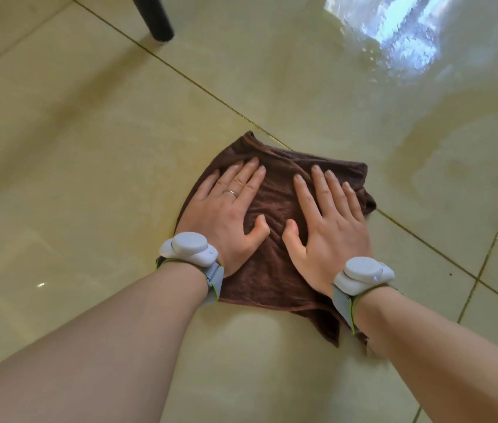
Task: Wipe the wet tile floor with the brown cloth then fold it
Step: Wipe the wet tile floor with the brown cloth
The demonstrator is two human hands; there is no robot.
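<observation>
A: Where was the rumpled dark brown terry cloth (275, 227)?

B: It lay spread on the glossy beige tile floor (73, 154), over a diagonal grout line near the middle of the view, with one corner trailing toward the person.

A: And the hands?

B: Both were flat on top of it, side by side. The left hand (226, 215), with a thin silver ring (231, 192) on one finger, pressed the cloth's left part; the right hand (330, 230) pressed its right part. Fingers were straight and spread, pointing away from the person, thumbs angled toward each other but apart. Neither gripped anything.

A: Anything on the wrists?

B: A pale grey band with a rounded device sat on the left wrist (191, 250) and on the right wrist (363, 274).

A: What else showed?

B: A shiny wet patch of water (442, 141) spread over the tiles toward the far right corner, beyond the cloth, and a black furniture leg (156, 18) stood at the far left edge.
</observation>
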